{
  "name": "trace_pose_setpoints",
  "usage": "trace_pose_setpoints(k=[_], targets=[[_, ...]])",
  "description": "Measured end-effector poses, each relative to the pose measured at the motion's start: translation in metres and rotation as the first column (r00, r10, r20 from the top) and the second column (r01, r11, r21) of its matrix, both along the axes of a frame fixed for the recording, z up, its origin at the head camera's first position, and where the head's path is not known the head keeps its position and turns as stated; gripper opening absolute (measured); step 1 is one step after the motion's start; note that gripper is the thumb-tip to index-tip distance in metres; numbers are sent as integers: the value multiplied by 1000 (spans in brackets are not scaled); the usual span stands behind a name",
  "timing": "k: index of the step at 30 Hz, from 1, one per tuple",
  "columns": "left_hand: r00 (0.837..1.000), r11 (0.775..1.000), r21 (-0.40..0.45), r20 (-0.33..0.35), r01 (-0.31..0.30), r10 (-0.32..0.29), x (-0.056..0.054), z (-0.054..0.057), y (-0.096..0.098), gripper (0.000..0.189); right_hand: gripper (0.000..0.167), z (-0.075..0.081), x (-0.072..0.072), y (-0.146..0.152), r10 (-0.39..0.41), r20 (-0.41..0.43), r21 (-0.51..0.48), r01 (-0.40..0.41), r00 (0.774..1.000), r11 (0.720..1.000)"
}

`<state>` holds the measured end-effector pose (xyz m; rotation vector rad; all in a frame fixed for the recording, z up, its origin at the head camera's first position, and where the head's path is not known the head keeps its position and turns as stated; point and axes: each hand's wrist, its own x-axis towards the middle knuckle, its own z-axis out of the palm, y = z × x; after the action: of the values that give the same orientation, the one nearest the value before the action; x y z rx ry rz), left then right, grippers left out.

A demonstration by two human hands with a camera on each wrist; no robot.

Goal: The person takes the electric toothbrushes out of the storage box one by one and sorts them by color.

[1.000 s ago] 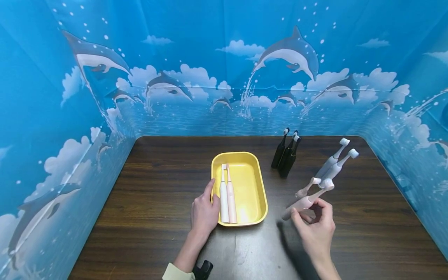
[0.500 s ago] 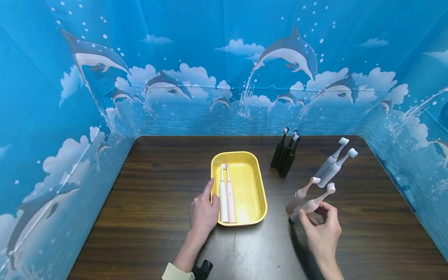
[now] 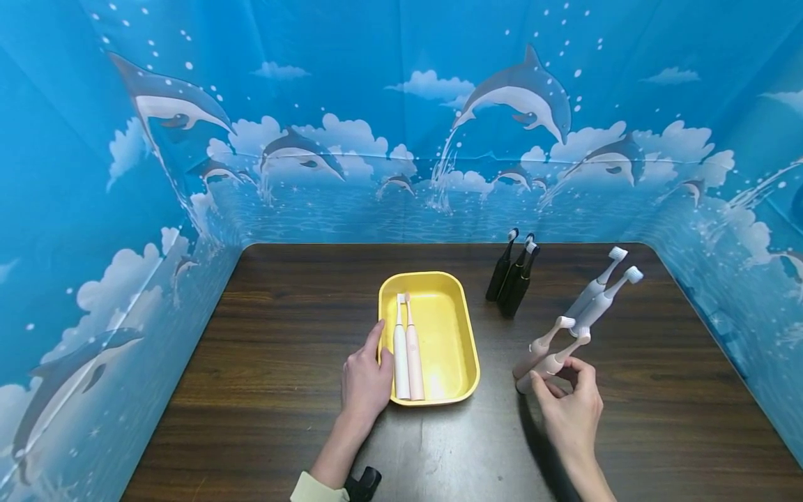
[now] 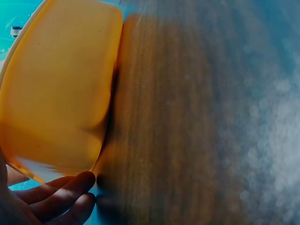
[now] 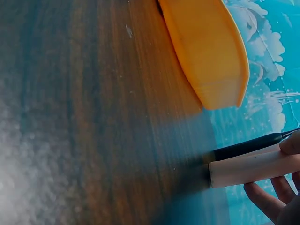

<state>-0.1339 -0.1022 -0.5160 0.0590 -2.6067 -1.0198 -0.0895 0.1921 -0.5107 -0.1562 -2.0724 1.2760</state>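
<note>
My right hand [image 3: 574,415] pinches a pale pink electric toothbrush [image 3: 549,365] by its handle, thumb on one side and fingers on the other. It stands nearly upright, brush head up, close beside another pink electric toothbrush [image 3: 538,347]. In the right wrist view the held toothbrush [image 5: 248,170] shows its base end; whether it touches the table cannot be told. My left hand [image 3: 369,380] grips the left wall of a yellow tray [image 3: 444,348], thumb over the rim. Inside, along the left, lie a white electric toothbrush [image 3: 401,362] and a pink one [image 3: 413,362], side by side.
Behind the pink pair stand two grey-blue electric toothbrushes [image 3: 596,307]. Several black electric toothbrushes [image 3: 516,287] stand upright at the back, right of the tray. A blue dolphin-print cloth [image 3: 351,202] walls the dark wooden table [image 3: 282,335].
The held pink toothbrush came upright, moved right, then slid slightly left against the other pink one. My right hand moved with it. The left hand and tray stayed still.
</note>
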Motion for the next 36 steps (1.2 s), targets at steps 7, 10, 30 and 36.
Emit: trace_pose_setpoints(k=[7, 10, 30, 36], targets=[[1000, 1000, 20, 4, 5, -5, -1, 0, 0, 49, 52, -4, -4, 1, 2, 18, 25, -3, 1000, 1000], [1000, 1000, 27, 15, 6, -6, -1, 1, 1, 49, 51, -4, -4, 0, 1, 19, 40, -2, 1000, 999], [1000, 1000, 15, -4, 3, -3, -1, 1, 0, 49, 48, -6, -1, 1, -4, 97, 115, -7, 995, 993], [1000, 1000, 22, 0, 7, -7, -1, 0, 0, 49, 48, -5, -2, 0, -10, 105, 118, -3, 994, 993]])
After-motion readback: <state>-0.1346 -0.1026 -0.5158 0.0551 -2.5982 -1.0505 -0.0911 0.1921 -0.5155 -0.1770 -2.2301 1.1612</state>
